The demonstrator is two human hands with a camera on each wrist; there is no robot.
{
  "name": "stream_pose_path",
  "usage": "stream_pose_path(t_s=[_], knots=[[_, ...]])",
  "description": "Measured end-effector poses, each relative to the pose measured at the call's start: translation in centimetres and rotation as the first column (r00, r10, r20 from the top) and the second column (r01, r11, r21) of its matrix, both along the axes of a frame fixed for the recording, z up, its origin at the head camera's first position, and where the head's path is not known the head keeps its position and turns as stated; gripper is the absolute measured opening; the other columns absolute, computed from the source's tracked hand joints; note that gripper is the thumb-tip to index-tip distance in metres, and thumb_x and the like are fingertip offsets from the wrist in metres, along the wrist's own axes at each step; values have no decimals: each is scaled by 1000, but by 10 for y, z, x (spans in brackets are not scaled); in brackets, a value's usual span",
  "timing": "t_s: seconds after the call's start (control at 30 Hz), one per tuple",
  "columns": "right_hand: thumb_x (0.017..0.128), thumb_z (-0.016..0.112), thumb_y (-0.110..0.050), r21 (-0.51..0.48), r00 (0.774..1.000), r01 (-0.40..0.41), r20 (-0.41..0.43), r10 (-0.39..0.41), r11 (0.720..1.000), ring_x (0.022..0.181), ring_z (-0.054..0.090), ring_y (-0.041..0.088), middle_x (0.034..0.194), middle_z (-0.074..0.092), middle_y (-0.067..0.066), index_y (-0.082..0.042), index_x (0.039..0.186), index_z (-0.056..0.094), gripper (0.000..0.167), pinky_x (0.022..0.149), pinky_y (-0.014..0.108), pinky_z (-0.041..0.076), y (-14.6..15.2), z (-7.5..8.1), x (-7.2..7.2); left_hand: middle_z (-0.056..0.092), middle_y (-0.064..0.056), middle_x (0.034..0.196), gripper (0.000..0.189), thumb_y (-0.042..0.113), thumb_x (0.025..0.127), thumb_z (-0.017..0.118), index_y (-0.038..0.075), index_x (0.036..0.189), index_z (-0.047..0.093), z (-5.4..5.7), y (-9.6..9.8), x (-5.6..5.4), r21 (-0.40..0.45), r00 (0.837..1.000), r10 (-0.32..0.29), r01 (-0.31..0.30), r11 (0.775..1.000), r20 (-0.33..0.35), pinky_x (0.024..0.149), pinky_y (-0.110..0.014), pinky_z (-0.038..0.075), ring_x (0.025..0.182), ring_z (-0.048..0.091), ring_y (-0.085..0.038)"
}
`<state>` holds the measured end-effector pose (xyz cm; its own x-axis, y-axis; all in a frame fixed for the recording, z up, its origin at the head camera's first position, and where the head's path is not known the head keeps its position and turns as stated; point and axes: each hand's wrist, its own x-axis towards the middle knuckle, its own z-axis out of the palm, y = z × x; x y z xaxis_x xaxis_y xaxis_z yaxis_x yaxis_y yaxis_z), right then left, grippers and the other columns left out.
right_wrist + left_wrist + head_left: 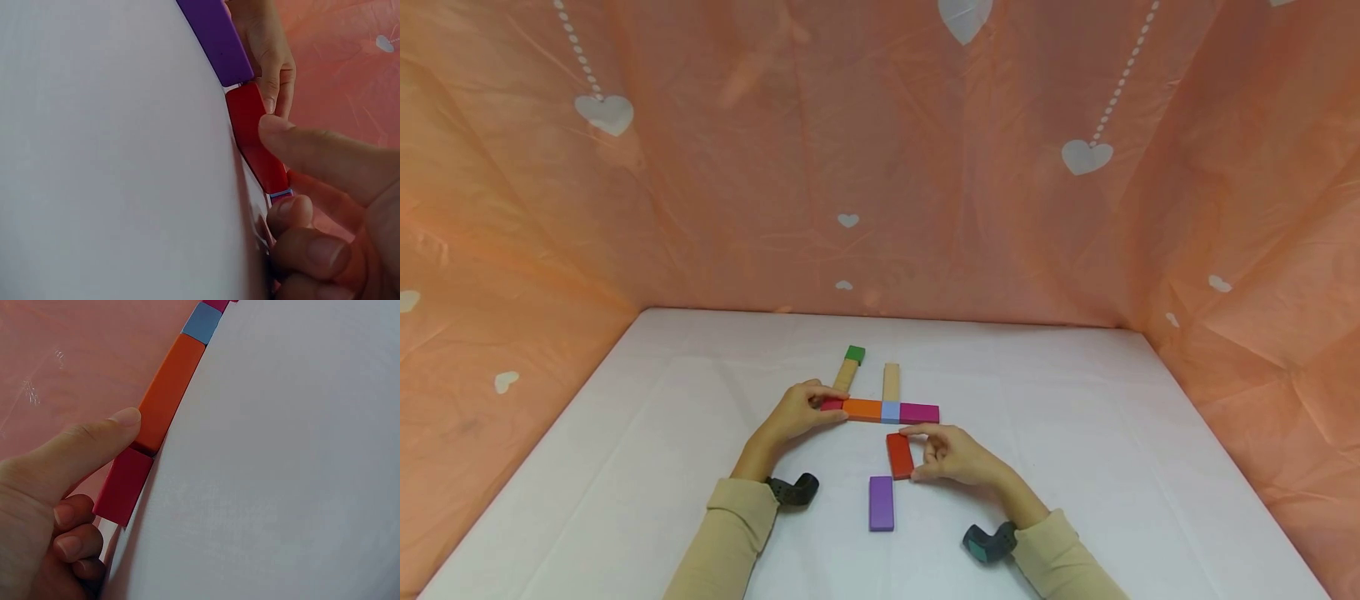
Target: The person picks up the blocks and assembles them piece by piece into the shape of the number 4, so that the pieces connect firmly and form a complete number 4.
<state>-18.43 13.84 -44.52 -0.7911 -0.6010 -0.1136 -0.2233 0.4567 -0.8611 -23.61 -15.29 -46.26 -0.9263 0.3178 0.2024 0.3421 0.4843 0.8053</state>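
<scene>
Near the left end of a row of blocks, my left hand (pixel 797 410) pinches the orange block (pixel 862 410) between thumb and index finger. A crimson block (pixel 125 487) adjoins its left end, partly under the hand in the head view. To its right follow a light blue block (pixel 891 412) and a magenta block (pixel 920 413). Closer to me, my right hand (pixel 955 455) holds a slightly turned red block (pixel 899 456), index finger at the far end and thumb near the close end. A purple block (pixel 882 504) lies just below it.
Two plain wooden blocks extend back from the row, one on the left (pixel 846 377) and one behind the light blue block (pixel 891 382). A green block (pixel 855 355) tops the left one. The white table (pixel 1052 400) meets orange heart-printed cloth (pixel 887 167) at back and sides.
</scene>
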Motion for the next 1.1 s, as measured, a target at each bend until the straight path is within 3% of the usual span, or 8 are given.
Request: stream_pose_path(t_s=[0.07,0.3,1.1], knots=[[81,75,-11,0,1000,4,-2,-4,1000,59,43,1,67,46,-3,-1,133,54,57,60,17,37,0,-1,0,48,-2,74,32,28,77,79,8,102,76,0,0,0,9,1000,-7,7,1000,-10,64,-23,29,74,39,-11],[81,75,-9,-29,1000,-13,14,14,1000,59,43,1,68,47,-2,0,133,53,57,60,16,39,3,-3,-3,51,-7,79,31,21,79,79,5,106,74,0,2,-3,-58,997,29,-25,998,74,66,-22,30,78,41,-13],[81,75,-11,-10,1000,12,-22,-12,1000,58,42,2,65,46,-3,0,128,59,51,60,17,37,0,-2,-1,53,-5,81,30,18,79,79,7,107,74,2,3,-2,-68,992,47,-39,997,115,68,-23,31,80,42,-14]])
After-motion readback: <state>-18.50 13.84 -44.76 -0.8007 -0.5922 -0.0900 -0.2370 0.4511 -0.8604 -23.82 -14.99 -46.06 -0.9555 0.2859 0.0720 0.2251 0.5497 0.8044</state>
